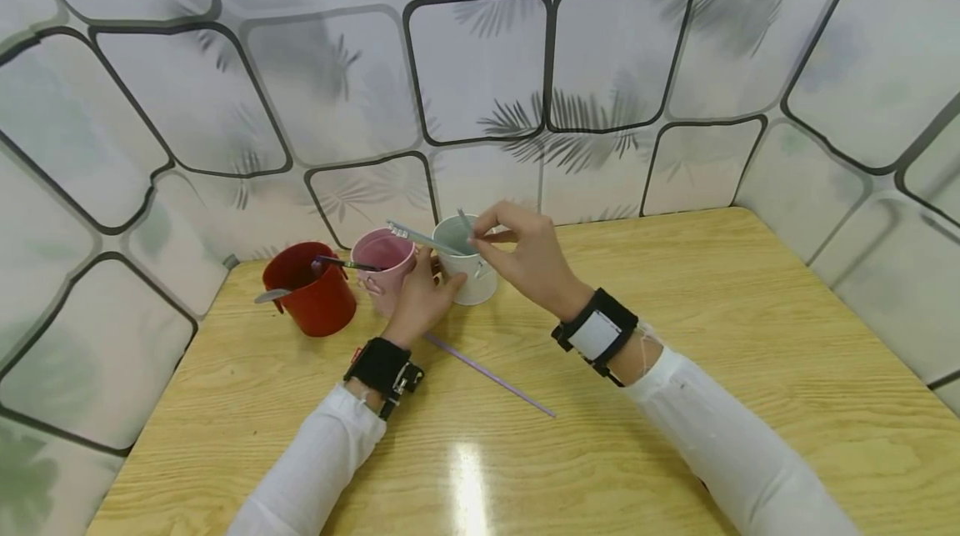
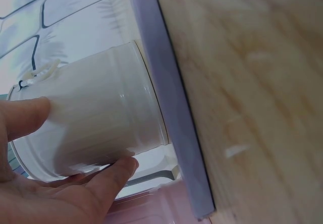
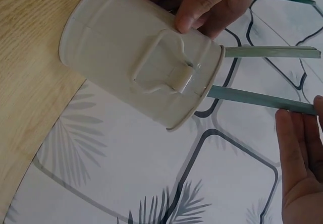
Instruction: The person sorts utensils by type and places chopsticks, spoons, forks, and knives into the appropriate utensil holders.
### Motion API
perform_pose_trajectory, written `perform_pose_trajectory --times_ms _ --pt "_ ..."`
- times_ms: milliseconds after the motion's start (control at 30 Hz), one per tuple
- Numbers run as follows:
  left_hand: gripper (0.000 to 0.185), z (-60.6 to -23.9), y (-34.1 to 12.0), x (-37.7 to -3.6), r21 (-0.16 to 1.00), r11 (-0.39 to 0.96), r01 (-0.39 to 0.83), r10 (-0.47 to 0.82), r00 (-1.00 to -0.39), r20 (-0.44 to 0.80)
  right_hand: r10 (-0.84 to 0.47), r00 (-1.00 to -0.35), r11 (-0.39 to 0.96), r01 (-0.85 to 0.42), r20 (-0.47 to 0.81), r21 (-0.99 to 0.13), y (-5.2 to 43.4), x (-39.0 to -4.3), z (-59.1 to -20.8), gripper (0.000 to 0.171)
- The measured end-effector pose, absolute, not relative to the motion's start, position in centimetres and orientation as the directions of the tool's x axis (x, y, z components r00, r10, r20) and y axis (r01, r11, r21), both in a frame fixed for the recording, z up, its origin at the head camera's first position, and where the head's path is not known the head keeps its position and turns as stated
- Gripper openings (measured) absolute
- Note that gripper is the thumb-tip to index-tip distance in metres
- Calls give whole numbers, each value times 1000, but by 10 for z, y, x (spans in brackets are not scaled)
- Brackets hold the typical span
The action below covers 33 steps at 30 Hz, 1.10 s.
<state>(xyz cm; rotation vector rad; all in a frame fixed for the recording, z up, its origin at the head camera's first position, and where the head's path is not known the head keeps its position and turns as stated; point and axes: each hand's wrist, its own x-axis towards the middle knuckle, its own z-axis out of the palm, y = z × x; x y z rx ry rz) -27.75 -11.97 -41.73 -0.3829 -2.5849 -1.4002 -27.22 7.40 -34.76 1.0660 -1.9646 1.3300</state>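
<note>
White bucket [image 1: 471, 268] between both hands, left hand [image 1: 422, 296] gripping it, right hand [image 1: 529, 259] pinching a teal stick [image 1: 467, 224].

left hand [image 1: 422, 296] holds white cup [image 1: 467, 262] | right hand [image 1: 525, 257] pinches stick [image 1: 466, 222]

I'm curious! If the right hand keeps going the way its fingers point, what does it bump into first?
Probably the green stick leaning out of the white bucket, since the right hand points left at it; depth is unclear.

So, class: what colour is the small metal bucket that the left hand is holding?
White: the small white metal bucket in the left hand shows best in the right wrist view.
</note>
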Motion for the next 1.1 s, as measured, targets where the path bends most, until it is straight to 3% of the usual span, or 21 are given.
perform_pose_trajectory --times_ms 667,1100 --pt "72 -415 -121 -277 815 502 289 146 -957 250 -439 -620 323 -784 650 -529 71 -286 -364 10" --pt "68 -417 -120 -276 804 519 289 134 -957 257 -470 -614 357 -790 635 -499 69 -296 -376 12"
